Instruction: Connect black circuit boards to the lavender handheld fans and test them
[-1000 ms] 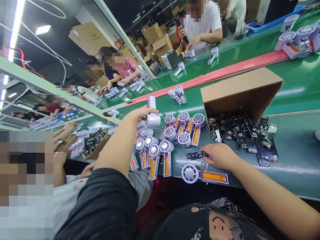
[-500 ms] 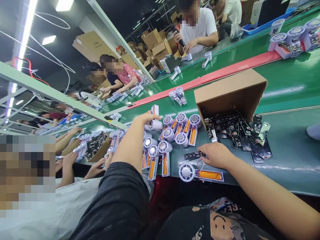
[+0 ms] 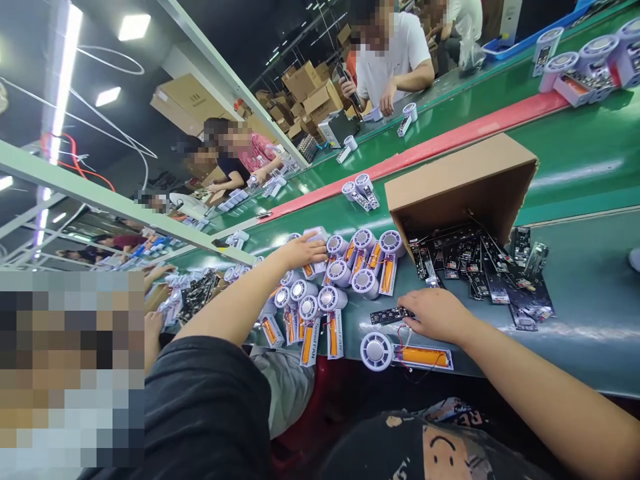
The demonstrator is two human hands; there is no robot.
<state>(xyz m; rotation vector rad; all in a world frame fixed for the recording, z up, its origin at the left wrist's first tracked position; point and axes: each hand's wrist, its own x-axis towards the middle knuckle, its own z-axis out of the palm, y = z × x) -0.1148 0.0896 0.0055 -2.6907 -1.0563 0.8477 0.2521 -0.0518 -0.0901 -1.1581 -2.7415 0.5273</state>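
Opened fan (image 3: 377, 351) lies on the desk (image 3: 595, 287), just on the wearer's side of the right fingers, round head to the left, orange cell (image 3: 423, 356) showing in its handle, thin wires loose near the fingers. Right hand (image 3: 433, 315): fingers closed on one end of a black circuit board (image 3: 386, 316), held low over the desk. Left hand (image 3: 306, 251): fingers stretched across a pale fan (image 3: 316, 235) at the back of the fan cluster (image 3: 364, 281); cannot tell if they grip it.

Desk is smooth grey-green, shiny in spots. Beyond both hands' fingers: green belt surface (image 3: 575, 180), red strip (image 3: 450, 139) along it, two fans (image 3: 363, 190) on the near side of the strip.

Cardboard box (image 3: 460, 170) sits past the right fingers, tipped, opening toward the wearer. Loose pile of black boards (image 3: 493, 267) inside, spilling out onto the desk. Another board pile (image 3: 197, 293) well left of the left fingers, partly hidden.

Far upper right: blue tray (image 3: 537, 35), more fans (image 3: 560, 63). Room: workshop, dark ceiling, bright lights, pale metal frame (image 3: 125, 203), stacked cartons (image 3: 320, 100), person in white shirt (image 3: 397, 57) across the line, other people farther left.
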